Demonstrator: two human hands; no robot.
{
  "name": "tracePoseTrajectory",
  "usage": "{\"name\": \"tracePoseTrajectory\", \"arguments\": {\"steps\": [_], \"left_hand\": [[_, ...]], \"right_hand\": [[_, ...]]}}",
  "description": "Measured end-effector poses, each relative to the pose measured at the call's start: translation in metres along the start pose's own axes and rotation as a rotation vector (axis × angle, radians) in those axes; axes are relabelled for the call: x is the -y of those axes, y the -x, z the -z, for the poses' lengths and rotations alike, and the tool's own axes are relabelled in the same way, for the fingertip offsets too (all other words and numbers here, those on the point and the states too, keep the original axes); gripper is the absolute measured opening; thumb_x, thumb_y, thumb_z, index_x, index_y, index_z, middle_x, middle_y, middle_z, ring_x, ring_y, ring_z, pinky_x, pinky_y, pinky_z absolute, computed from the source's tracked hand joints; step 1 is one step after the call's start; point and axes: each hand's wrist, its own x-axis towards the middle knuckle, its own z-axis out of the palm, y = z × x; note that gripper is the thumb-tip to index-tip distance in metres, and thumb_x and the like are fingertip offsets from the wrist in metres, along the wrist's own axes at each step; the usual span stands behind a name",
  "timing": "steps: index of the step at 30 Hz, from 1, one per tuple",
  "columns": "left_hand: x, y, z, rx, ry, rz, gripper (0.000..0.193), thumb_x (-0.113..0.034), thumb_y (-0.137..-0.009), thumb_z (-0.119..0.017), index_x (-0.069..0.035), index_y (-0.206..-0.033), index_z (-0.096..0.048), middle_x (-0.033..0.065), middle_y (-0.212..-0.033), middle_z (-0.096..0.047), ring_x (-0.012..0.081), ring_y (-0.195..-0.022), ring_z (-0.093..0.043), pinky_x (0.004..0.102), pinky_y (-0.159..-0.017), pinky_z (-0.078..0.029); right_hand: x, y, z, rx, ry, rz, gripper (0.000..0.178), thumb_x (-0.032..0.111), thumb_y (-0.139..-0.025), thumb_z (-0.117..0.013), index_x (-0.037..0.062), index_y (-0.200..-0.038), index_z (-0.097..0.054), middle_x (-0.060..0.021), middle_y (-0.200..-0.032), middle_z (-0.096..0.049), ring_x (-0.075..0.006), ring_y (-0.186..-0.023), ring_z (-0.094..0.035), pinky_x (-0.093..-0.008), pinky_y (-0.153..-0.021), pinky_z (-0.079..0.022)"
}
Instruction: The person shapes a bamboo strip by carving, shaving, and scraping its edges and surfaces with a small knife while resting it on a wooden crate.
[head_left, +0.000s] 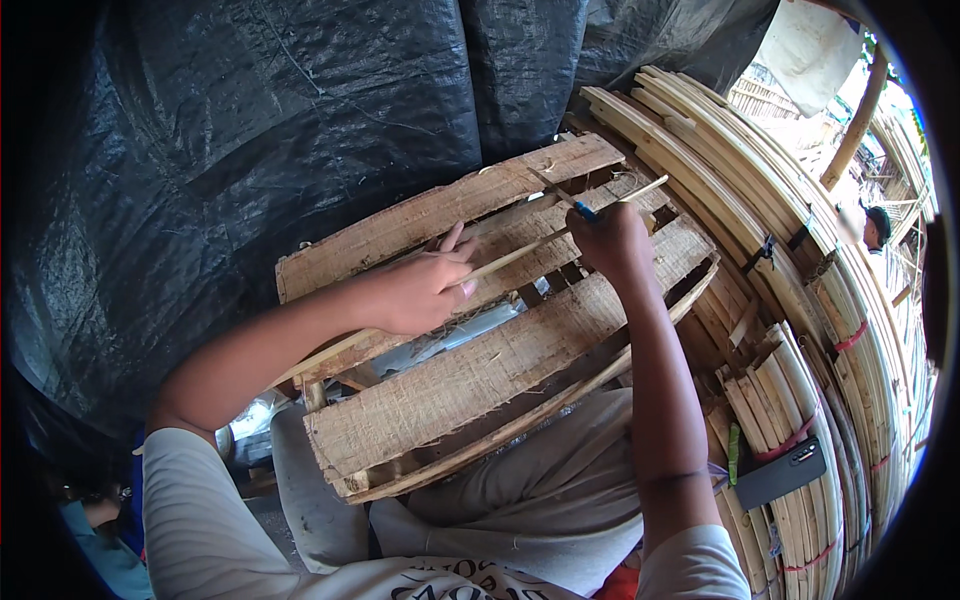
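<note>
A long thin wooden strip lies slantwise over a low bench of rough planks. My left hand is closed on it near the bench's middle, the strip passing between thumb and fingers. Toward the bench's right end, my right hand grips a knife with some blue at its handle. The blade points up and left, away from me. The strip's far end sticks out beyond my right fist. Whether that fist also touches the strip is hidden.
A black tarp hangs behind the bench. Bundled wooden strips are stacked along the right, with a dark phone and a green object on a nearer bundle. Another person is at the far right. My legs are under the bench's near edge.
</note>
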Motion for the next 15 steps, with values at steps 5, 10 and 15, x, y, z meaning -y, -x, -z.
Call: {"name": "tracePoseTrajectory", "arguments": {"steps": [5,10,15], "left_hand": [[-0.003,0.003,-0.014,-0.136,-0.007,-0.02,0.049,-0.019,-0.11,-0.038,0.004,-0.153,-0.033,0.0292,-0.162,-0.025,0.0457,-0.154,-0.005,0.0534,-0.126,-0.017],[-0.016,0.0,-0.026,-0.28,-0.052,0.066,0.045,-0.02,-0.11,-0.038,0.003,-0.148,-0.041,0.0297,-0.158,-0.033,0.049,-0.152,-0.01,0.0572,-0.125,-0.018],[-0.007,-0.012,-0.018,-0.185,-0.322,0.024,0.035,-0.024,-0.109,-0.042,0.006,-0.12,-0.057,0.0306,-0.144,-0.05,0.0523,-0.146,-0.026,0.0602,-0.124,-0.021]], "right_hand": [[0.009,0.002,-0.006,0.002,0.065,-0.014,0.052,0.046,-0.079,-0.074,-0.0052,-0.087,-0.074,-0.0273,-0.089,-0.073,-0.0426,-0.089,-0.073,-0.0476,-0.081,-0.058],[0.006,-0.001,-0.006,0.001,0.077,-0.009,0.051,0.045,-0.077,-0.075,-0.0049,-0.09,-0.075,-0.0269,-0.092,-0.074,-0.0412,-0.092,-0.073,-0.0467,-0.083,-0.057],[0.009,-0.007,0.003,0.075,0.095,-0.04,0.052,0.043,-0.075,-0.075,-0.0053,-0.094,-0.074,-0.0263,-0.099,-0.074,-0.0396,-0.097,-0.073,-0.0459,-0.085,-0.057]]}}
